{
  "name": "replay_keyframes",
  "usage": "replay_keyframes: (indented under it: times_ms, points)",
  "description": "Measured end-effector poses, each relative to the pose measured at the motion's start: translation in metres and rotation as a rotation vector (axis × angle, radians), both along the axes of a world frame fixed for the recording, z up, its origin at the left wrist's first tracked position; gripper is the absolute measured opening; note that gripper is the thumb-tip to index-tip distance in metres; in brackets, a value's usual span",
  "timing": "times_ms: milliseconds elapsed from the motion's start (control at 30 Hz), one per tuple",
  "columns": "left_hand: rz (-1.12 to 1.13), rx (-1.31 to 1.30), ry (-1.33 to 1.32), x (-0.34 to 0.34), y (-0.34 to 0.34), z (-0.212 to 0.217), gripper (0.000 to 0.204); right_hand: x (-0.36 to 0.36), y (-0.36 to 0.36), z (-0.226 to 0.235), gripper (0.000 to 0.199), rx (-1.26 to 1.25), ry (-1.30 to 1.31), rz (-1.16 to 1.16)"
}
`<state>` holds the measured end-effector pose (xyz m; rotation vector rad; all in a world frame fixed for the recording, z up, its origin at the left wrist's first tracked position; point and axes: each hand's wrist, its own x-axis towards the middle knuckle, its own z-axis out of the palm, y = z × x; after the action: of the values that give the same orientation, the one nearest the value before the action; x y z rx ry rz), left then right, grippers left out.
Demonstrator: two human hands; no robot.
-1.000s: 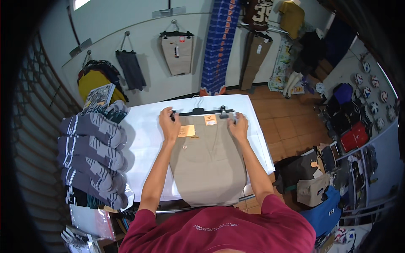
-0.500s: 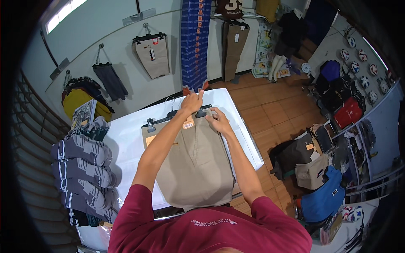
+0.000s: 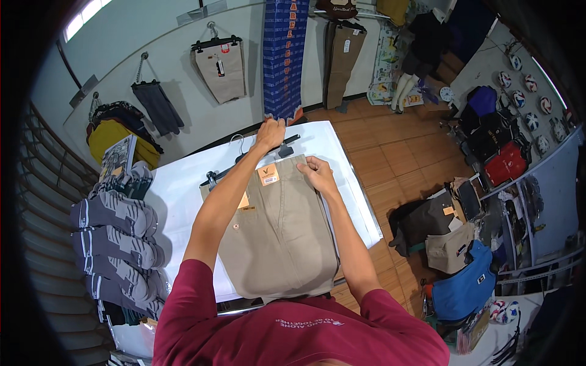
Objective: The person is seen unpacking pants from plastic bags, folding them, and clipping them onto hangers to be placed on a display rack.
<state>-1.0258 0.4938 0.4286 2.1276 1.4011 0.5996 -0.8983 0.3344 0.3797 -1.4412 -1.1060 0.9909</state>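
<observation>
**Dark red T-shirt, short sleeves, bare forearms**

A dark red, maroon-toned T-shirt is worn, and its fabric is seen filling the lower edge of the head view. A small line of pale lettering is printed across the chest. The sleeves are cut short and end above the elbows, so both forearms are left uncovered. The left hand (image 3: 269,133) and the right hand (image 3: 317,174) are bare. Rings or a watch cannot be made out.

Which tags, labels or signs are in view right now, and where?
Square orange-and-white paper tag: on the waistband of the folded khaki trousers, below the left hand.
Small tan label: on the trousers beside the left forearm.
Tall blue patterned banner: hanging on the wall behind the white table.
</observation>
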Motion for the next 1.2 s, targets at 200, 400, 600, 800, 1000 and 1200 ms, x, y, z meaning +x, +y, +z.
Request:
replay_keyframes:
  times_ms: [200, 400, 600, 800, 1000, 1200]
  points:
    - [-0.012, -0.047, -0.022, 0.001, 0.001, -0.011, 0.054, -0.001, -0.002, 0.002, 0.019, -0.014, 0.081, 0.005]
    - [-0.027, -0.019, 0.003, 0.005, -0.019, -0.014, 0.053, -0.003, -0.003, 0.004, 0.015, 0.019, 0.023, -0.029]
    - [-0.014, 0.030, 0.016, -0.002, -0.036, -0.003, 0.058, -0.001, 0.005, -0.012, 0.016, 0.151, -0.058, -0.052]
    - [-0.042, 0.114, -0.250, -0.043, -0.074, -0.004, 0.046, 0.003, 0.008, -0.020, 0.024, 0.093, -0.097, -0.092]
    - [0.468, 0.383, -0.097, -0.154, -0.142, -0.032, 0.053, 0.000, 0.003, -0.014, 0.026, 0.120, -0.107, -0.083]
    - [0.584, 0.185, -0.096, -0.207, -0.148, -0.066, 0.063, 0.002, -0.006, -0.004, 0.020, 0.132, -0.013, 0.004]
